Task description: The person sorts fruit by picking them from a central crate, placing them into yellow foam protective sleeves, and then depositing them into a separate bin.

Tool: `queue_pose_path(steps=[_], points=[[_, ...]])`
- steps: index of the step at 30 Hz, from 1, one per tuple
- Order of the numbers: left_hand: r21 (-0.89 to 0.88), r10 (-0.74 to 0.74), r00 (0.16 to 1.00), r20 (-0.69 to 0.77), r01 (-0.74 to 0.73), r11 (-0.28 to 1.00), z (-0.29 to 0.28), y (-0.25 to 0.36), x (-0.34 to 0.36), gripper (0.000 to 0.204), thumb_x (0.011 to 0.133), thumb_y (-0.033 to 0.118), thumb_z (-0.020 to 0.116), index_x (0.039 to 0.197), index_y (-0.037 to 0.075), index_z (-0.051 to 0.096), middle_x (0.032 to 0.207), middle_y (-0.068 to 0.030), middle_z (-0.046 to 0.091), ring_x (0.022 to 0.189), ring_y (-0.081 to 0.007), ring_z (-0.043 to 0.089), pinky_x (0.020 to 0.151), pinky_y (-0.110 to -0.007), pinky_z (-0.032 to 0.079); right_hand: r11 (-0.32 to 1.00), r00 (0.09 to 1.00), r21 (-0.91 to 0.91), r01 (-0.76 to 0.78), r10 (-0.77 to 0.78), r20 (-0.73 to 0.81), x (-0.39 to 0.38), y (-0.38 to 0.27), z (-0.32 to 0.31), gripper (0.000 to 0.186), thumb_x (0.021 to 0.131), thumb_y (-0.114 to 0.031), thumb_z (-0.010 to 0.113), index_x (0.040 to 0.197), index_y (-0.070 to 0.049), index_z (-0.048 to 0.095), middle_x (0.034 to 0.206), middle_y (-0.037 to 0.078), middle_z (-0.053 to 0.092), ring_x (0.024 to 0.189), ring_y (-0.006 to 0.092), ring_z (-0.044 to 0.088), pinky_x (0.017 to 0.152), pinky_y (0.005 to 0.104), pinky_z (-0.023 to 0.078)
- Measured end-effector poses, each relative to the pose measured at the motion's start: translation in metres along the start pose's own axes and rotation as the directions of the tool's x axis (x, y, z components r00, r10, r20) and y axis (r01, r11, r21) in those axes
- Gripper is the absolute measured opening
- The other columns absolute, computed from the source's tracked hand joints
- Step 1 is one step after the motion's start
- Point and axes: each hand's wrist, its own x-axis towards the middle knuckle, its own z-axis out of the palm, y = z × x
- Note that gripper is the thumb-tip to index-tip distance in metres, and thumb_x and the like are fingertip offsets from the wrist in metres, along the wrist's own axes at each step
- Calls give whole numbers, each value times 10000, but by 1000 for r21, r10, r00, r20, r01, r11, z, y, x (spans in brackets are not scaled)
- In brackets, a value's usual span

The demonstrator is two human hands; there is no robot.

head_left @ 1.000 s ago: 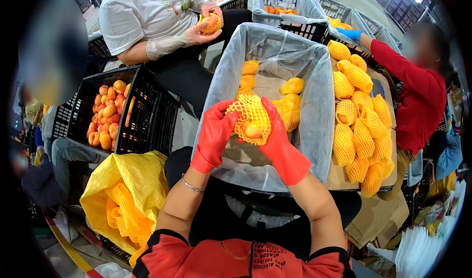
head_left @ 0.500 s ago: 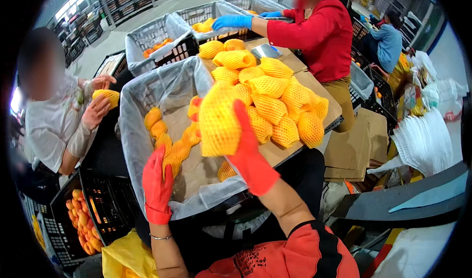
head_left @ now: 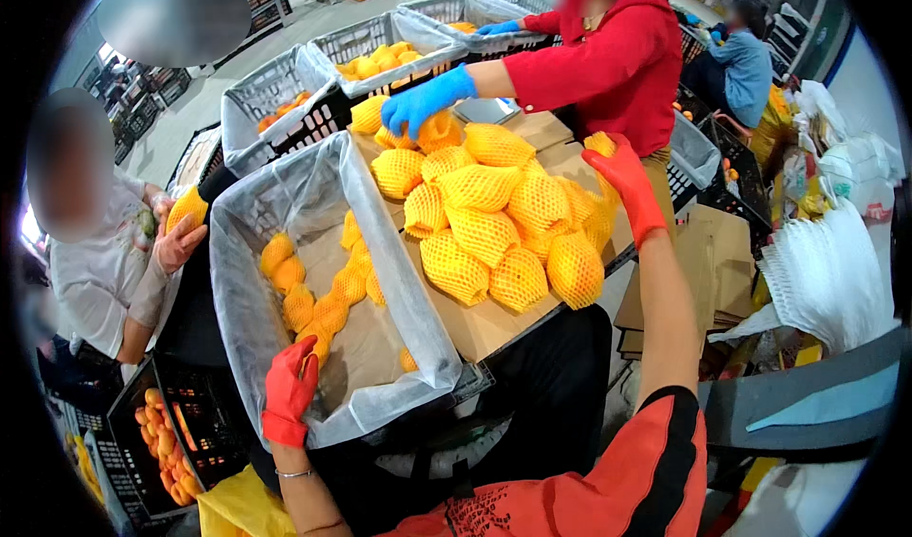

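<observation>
Netted fruit [head_left: 600, 144] at the right fingers [head_left: 601, 164]

Yellow net-wrapped fruits [head_left: 480, 188], plump, heaped on cardboard [head_left: 458, 320]

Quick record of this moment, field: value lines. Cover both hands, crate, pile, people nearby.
left_hand: red glove, at the near-left corner of the lined crate; fingers curled, contents unclear
right_hand: red glove, at the tip of a yellow netted piece on the pile's right side; firmness of grip unclear
crate_contents: yellow netted pieces in rows
pile: yellow netted pieces on cardboard
coworker_right: red sleeve, blue-gloved hand on the pile
coworker_left: holds a netted piece
</observation>
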Motion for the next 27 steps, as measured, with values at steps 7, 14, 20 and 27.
queue_pose_path(steps=[7, 14, 20, 27], points=[[32, 61, 994, -86, -59, 998, 8, -4, 16, 280, 935, 96, 629, 1205, 49, 687, 1168, -165, 697, 1118, -327, 636, 963, -392, 501, 948, 935, 258, 185, -251, 251, 42, 64, 90, 635, 906, -459, 693, 1391, -69, 569, 1314, 206, 622, 1209, 310, 605, 1008, 386, 472], [70, 23, 981, -192, -10, 997, 2, -1, 1, 237, 920, 144, 647, 1144, 97, 712, 1068, -148, 720, 1010, -346, 665, 874, -408, 533, 966, 928, 65, 249, -258, 268, 34, 38, 60, 454, 992, -343, 589, 1307, -17, 613, 1241, 152, 669, 1121, 265, 631, 978, 351, 472], [46, 164, 831, -531, -165, 985, -5, 11, 3, 250, 902, 39, 661, 1146, 71, 704, 1084, -124, 719, 950, -285, 695, 810, -349, 551, 945, 880, 323, 54, -197, 432, -88, -159, 5, 264, 1023, -210, 543, 1062, -4, 704, 1007, 43, 727, 926, 137, 674, 834, 286, 510], [-669, -354, 816, -456, -52, 742, -26, 13, -7, 230, 967, 92, 615, 1170, 22, 698, 1099, -133, 731, 1031, -241, 693, 903, -335, 524, 718, -88, 636, 284, -641, 763, -200, -295, 201, 509, 951, -310, 631, 1368, -29, 552, 1214, 209, 675, 1089, 335, 668, 948, 422, 518]])
